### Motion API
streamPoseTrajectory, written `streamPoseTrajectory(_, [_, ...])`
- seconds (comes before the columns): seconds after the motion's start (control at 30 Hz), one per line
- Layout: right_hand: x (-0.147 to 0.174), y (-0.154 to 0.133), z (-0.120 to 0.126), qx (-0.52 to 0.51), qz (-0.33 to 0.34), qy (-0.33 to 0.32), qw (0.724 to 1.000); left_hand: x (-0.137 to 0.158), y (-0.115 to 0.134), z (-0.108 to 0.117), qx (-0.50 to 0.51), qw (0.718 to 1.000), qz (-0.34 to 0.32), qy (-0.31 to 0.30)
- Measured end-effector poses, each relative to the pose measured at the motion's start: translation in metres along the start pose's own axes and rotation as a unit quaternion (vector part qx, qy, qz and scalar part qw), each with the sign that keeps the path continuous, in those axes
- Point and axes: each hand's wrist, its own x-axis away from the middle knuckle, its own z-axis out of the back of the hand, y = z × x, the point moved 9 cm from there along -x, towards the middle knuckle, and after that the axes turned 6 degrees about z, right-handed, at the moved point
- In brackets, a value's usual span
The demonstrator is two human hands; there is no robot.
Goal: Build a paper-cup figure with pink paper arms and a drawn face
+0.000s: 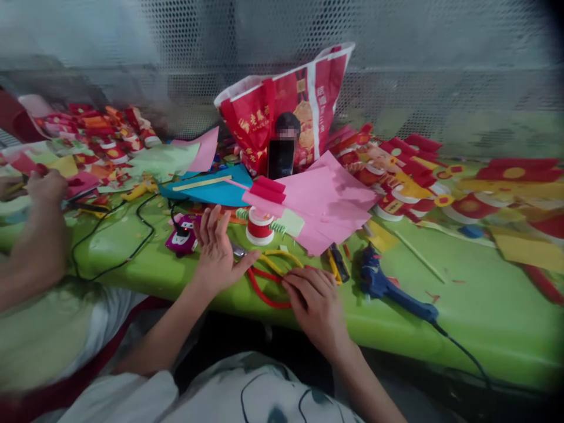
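My left hand [215, 249] is raised over the table's front part, fingers stretched up and thumb out, with nothing in it. Just right of it lies a pair of scissors with red and yellow handles [268, 302], its metal blade pointing toward my left thumb. My right hand [315, 299] has its fingers curled over the right end of the handles. Behind the scissors stands a small red-and-white paper cup figure [259, 226] with curled green paper strips at both sides and a dark pink folded paper piece [267, 191] just behind it.
A blue glue gun [392, 288] and a yellow-black utility knife [337, 262] lie to the right. Pink paper [326, 200], blue paper [211, 185] and a purple socket [181, 238] surround the figure. A red bag [304, 88] stands behind. Another person's hand [46, 191] works at left.
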Motion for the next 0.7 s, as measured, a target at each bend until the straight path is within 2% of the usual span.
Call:
streamPoseTrajectory(0.13, [0.003,-0.005,0.004,0.017,0.031,0.028,0.999,-0.001,0.006,0.01,0.005,1.0,-0.002,0.018])
streamPoseTrajectory(0.27, [0.003,-0.009,0.008,0.04,0.045,0.058,0.997,0.007,0.014,0.034,0.036,0.995,-0.022,0.089])
streamPoseTrajectory(0.37, [0.003,-0.008,0.009,0.049,0.04,0.072,0.995,0.019,0.014,0.046,0.069,0.991,-0.036,0.106])
streamPoseTrajectory(0.53, [0.004,-0.002,0.009,0.084,0.016,0.072,0.994,0.034,0.009,0.037,0.116,0.991,-0.058,0.026])
streamPoseTrajectory(0.7, [0.005,0.005,0.012,0.09,-0.011,0.081,0.993,0.024,0.003,0.022,0.144,0.988,-0.028,-0.035])
